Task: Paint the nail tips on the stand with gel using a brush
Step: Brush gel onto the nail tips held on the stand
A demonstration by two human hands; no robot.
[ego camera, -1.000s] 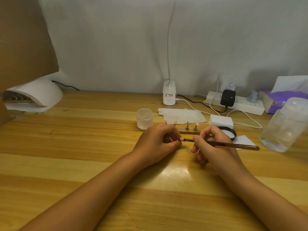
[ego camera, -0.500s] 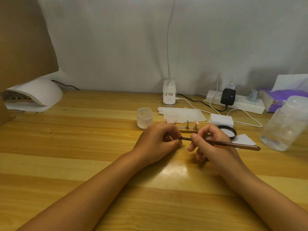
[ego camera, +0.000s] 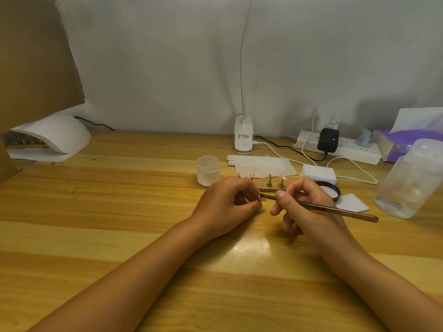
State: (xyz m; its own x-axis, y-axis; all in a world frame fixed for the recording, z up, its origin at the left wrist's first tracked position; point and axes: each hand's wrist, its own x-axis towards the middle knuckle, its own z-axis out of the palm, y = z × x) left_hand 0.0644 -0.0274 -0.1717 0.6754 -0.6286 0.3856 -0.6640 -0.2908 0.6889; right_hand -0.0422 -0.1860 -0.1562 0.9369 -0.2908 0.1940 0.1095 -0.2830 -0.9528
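Right hand (ego camera: 309,207) pinches the brush (ego camera: 335,208), bristles meeting a nail tip (ego camera: 263,199) pinched in the left hand (ego camera: 227,207); stand (ego camera: 268,185) just behind, tabletop's (ego camera: 119,212) near edge well apart.

My wooden counter (ego camera: 119,212) meets a pale grey wall (ego camera: 167,68), a white clip lamp (ego camera: 243,137) rising against it.

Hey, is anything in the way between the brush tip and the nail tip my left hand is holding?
Nothing visible is. The brush, gripped by the right hand, has its tip right at the left hand fingertips, where the nail tip sits. The stand lies behind both hands, out of the path.
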